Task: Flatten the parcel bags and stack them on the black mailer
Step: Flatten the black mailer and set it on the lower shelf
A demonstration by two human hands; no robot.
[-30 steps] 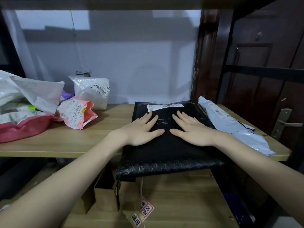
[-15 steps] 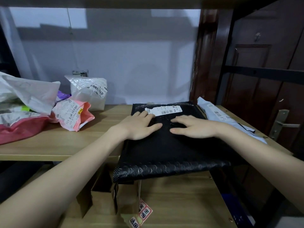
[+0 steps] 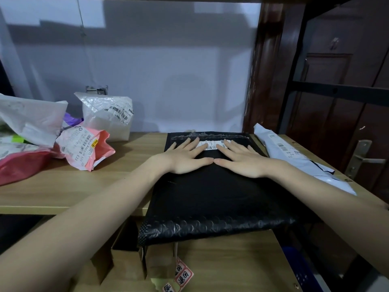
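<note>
Both hands lie flat, palms down, on the black mailer (image 3: 212, 192), fingers straight and spread, holding nothing. Left hand (image 3: 185, 158) and right hand (image 3: 242, 160) sit side by side with thumb tips touching at the centre line. Compared with a second ago, the hands have travelled from the middle of the mailer toward its far end: fingertips now overlap the white shipping label (image 3: 211, 144) near the sealed flap, where earlier they stopped short of it. Half a second ago the right hand was partly raised and reaching; it is now pressed down level with the left. Judgement: a smoothing stroke along the mailer is at or near its far limit, and the base of the stack looks flat.

Mailer position: on the wooden shelf (image 3: 117, 180), right of centre, near edge overhanging the shelf front. Its position appears unchanged.

Nothing is stacked on the mailer yet. Grey poly bag (image 3: 294, 159) lies just beside it on the right, long and mostly flat. Pink parcel bag (image 3: 84, 150), white parcel bag (image 3: 107, 114) and a larger white bag (image 3: 31, 119) over a red one (image 3: 19, 165) remain crumpled, well apart on the left.

Judgement: task is at an early stage; next step likely means lifting a hand toward the nearest bag
</note>
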